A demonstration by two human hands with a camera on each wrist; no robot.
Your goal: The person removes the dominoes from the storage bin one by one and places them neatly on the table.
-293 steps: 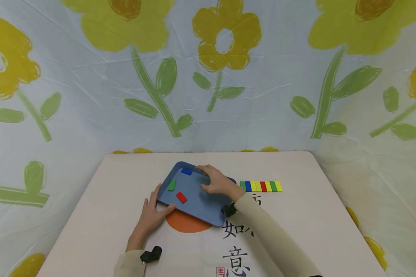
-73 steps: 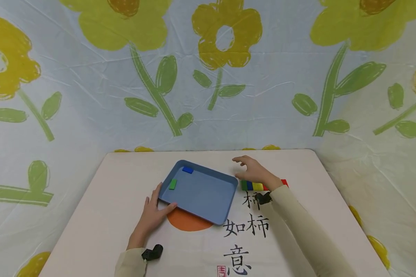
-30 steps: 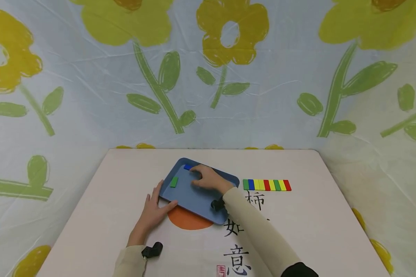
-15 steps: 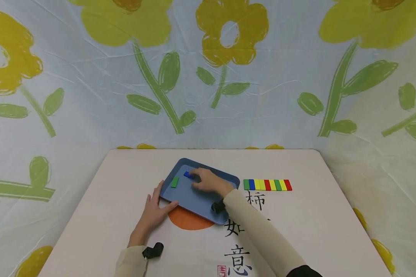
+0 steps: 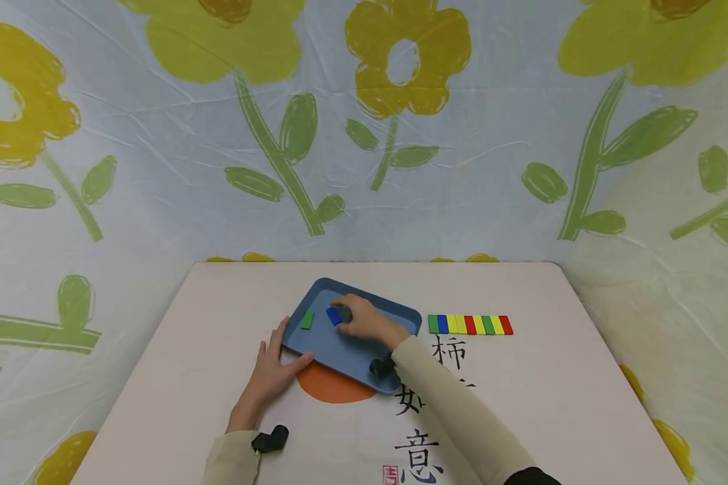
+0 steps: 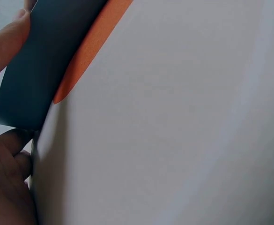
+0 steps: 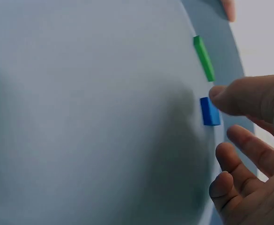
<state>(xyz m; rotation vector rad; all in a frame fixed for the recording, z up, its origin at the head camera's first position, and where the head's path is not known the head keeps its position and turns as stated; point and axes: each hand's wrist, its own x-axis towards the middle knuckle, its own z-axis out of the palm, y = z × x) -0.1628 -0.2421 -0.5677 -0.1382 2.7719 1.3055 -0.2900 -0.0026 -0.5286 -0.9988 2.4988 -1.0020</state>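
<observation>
A blue tray [image 5: 364, 350] lies slantwise on the table. My left hand [image 5: 271, 374] holds its near-left corner, thumb on the near side and fingers along the left side. The left wrist view shows that thumb against the tray's outer wall [image 6: 31, 70]. Over the tray, my right hand [image 5: 364, 318] pinches a small blue tile [image 5: 334, 315] between thumb and index finger. In the right wrist view the thumb covers part of the blue tile [image 7: 209, 112], and the index finger is mostly hidden. A green tile [image 5: 307, 320] lies in the tray, left of the blue one.
Right of the tray, a row of several green, blue, yellow and red tiles [image 5: 470, 325] lies side by side on the table [image 5: 558, 404]. Below the row are printed black characters [image 5: 418, 458]. An orange printed shape [image 5: 334, 387] shows under the tray's near edge.
A red tile has gone from the tray, and the row now ends in red. My right hand came back from the row to the blue tile and drew it nearer, turning it.
</observation>
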